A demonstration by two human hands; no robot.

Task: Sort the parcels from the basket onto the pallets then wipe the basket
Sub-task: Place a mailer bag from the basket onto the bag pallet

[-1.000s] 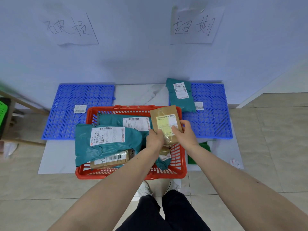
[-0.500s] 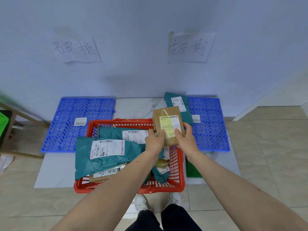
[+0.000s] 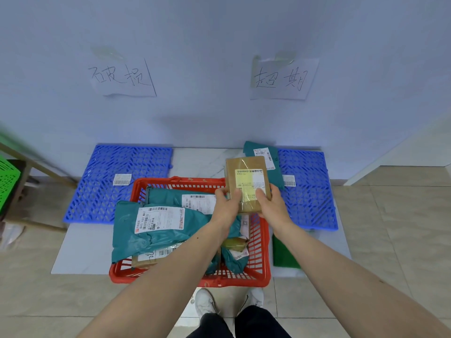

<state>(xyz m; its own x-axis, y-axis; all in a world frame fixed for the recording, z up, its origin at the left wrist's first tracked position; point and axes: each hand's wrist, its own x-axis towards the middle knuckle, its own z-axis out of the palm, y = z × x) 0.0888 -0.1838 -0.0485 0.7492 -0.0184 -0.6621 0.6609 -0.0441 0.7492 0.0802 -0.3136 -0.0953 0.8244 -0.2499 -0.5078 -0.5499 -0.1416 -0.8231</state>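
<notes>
A brown taped box parcel (image 3: 246,176) with a yellow-white label is held above the far right corner of the red basket (image 3: 185,279). My left hand (image 3: 228,203) grips its lower left edge and my right hand (image 3: 269,203) grips its lower right edge. Inside the basket lie a large teal mailer (image 3: 156,228), a second teal mailer (image 3: 185,197) behind it, a brown parcel (image 3: 148,258) underneath and small packets at the right. One teal mailer (image 3: 264,158) lies on the right blue pallet (image 3: 310,198). The left blue pallet (image 3: 109,181) bears only a label sticker.
Two handwritten paper signs hang on the wall, one (image 3: 122,78) above the left pallet and one (image 3: 283,78) above the right pallet. A green cloth (image 3: 284,254) lies right of the basket on the white floor board (image 3: 80,252). A green crate (image 3: 8,181) and wooden frame stand far left.
Both hands have lifted the brown box parcel up and slightly right, out of the basket, toward the right pallet. The camera view has tilted up a little.
</notes>
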